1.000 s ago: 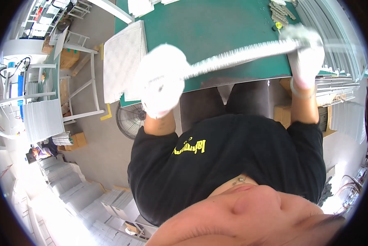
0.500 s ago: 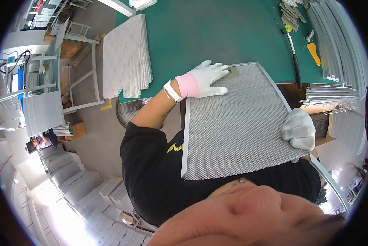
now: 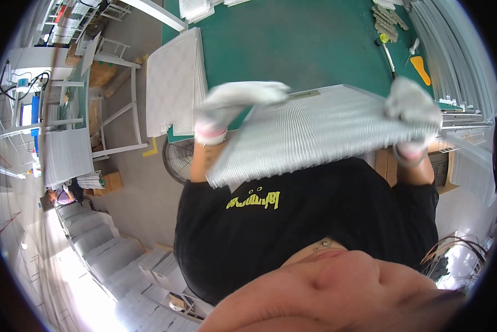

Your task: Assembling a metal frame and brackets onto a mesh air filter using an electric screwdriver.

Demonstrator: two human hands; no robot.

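Tipped flatter than half a second earlier, the framed mesh panel [image 3: 315, 130] has been swung away from the face, and the right hand [image 3: 414, 105] has been carried forward with it. It is now held aslant between the right hand and the left hand [image 3: 237, 99], clear of the table and over the front of the black shirt [image 3: 315, 191]. By its thin, open weave, it may be judged light and springy, stiff at the metal rim [image 3: 332, 87] but easily bent or snagged in the middle. Hold is best taken on the rim rather than on the near edge, where no rail can be made out; smooth metal may slip under fabric gloves.

The right hand is curled tightly around the panel's right side, knuckles up, though blurred. The left hand is laid along the far left corner with fingers straight and together; its thumb is hidden, so whether the corner is pinched cannot be told.

Beyond both hands, the green table [image 3: 281, 44] is seen; mesh sheets [image 3: 174, 83] are stacked just past the left hand, and a yellow scraper [image 3: 420, 70] is left past the right.
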